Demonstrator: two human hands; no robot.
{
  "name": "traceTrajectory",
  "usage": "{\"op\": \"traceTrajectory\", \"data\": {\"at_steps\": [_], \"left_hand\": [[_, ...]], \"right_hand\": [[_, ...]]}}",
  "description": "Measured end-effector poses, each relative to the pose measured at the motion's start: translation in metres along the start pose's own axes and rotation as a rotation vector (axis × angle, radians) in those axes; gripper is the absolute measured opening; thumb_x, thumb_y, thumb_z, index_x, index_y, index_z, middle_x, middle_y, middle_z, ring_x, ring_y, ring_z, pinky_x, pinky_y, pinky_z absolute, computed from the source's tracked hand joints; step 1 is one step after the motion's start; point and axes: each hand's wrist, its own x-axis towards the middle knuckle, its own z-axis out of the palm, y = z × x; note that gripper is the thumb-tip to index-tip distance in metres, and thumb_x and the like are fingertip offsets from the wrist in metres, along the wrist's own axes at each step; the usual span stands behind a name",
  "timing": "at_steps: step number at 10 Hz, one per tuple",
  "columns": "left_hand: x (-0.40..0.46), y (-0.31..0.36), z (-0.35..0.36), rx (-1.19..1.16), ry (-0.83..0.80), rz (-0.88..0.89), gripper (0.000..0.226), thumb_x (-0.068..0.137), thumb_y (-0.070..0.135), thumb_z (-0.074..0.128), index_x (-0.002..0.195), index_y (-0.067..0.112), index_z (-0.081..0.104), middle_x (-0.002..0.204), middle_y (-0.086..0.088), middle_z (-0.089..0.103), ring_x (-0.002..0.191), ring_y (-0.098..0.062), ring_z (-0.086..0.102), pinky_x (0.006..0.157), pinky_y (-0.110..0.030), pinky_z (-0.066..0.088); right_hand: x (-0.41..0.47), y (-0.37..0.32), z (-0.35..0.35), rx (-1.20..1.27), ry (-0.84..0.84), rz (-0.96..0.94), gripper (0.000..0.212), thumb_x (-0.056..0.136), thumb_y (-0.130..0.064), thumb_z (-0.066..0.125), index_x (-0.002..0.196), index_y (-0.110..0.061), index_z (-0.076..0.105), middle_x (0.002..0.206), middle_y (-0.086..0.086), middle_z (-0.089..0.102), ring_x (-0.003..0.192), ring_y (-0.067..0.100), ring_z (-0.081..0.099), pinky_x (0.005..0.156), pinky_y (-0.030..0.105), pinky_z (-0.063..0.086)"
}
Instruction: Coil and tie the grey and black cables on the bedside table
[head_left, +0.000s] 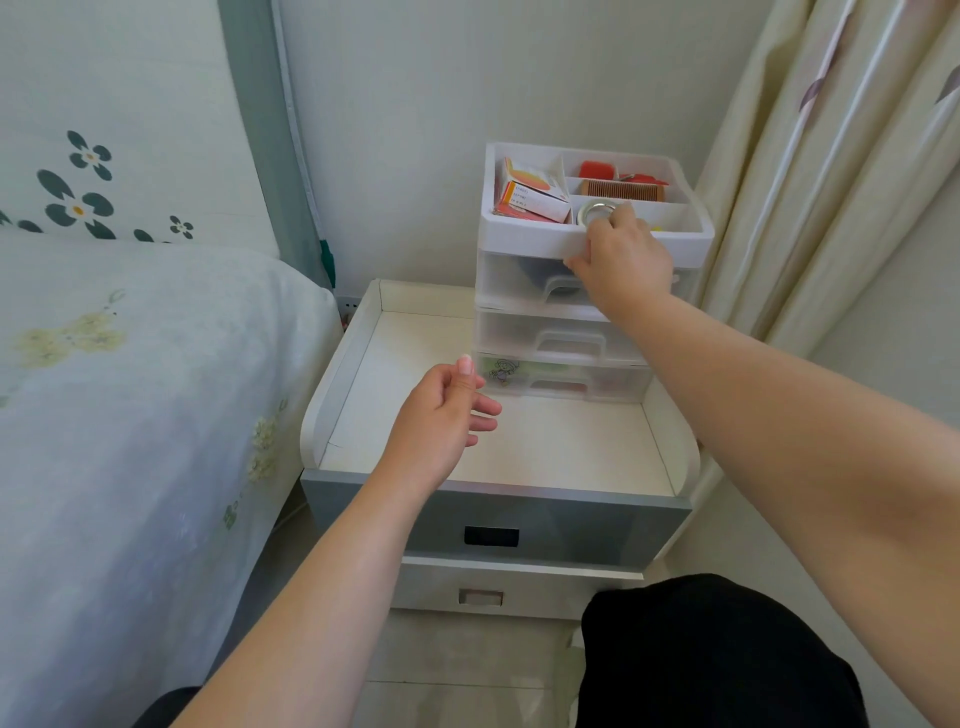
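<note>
— Bedroom corner, is it? What's the biggest thing?

— One bed (130, 389) along the left, under a pale cover with flower prints, and one cream curtain (831, 156) on the right. Between them stands one bedside table (358, 358) with a raised white rim and two drawers in front, the upper grey, the lower white.

— What sits on the table?

— One clear plastic organizer (524, 332) at the back right corner: three drawers stacked, with one open white tray on top split into compartments.

— And in the tray?

— Some red-and-white boxes (530, 200) in the left compartment; their print is too small to read. One brown comb (621, 189) in a middle slot, something red behind it, and one silvery ring-shaped thing (597, 212) at the front. The bottom drawer carries a small cartoon sticker; no words legible.

— The hands?

— Right hand (621, 260) grips the tray's front edge, thumb underneath and fingers curled over the rim beside the silvery ring. Left hand (441, 415) hangs above the table's middle, fingers loosely bent, holding nothing.

— The grey and black cables?

— I cannot see them anywhere; a dark shape behind the top drawer's front is too blurred to name.
</note>
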Motion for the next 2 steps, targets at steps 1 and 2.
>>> {"op": "traceTrajectory", "data": {"at_steps": [1,2], "left_hand": [[0.0,0.0,0.0,0.009,0.01,0.005,0.035,0.1,0.047,0.028,0.098,0.022,0.053,0.09,0.004,0.07,0.082,-0.01,0.069,0.074,-0.028,0.054],[0.001,0.0,0.0,0.015,0.015,-0.001,0.033,0.101,0.045,0.03,0.1,0.021,0.053,0.09,0.004,0.07,0.083,-0.009,0.069,0.074,-0.027,0.054]], "right_hand": [[-0.006,0.006,0.007,-0.041,-0.008,0.009,0.029,0.095,-0.028,0.048,0.108,-0.005,0.058,0.113,0.016,0.053,0.098,0.032,0.052,0.069,0.041,0.046],[-0.022,0.008,0.008,0.072,-0.026,0.065,0.022,0.092,-0.032,0.052,0.091,-0.01,0.056,0.098,0.01,0.054,0.089,0.029,0.053,0.064,0.035,0.043]]}}
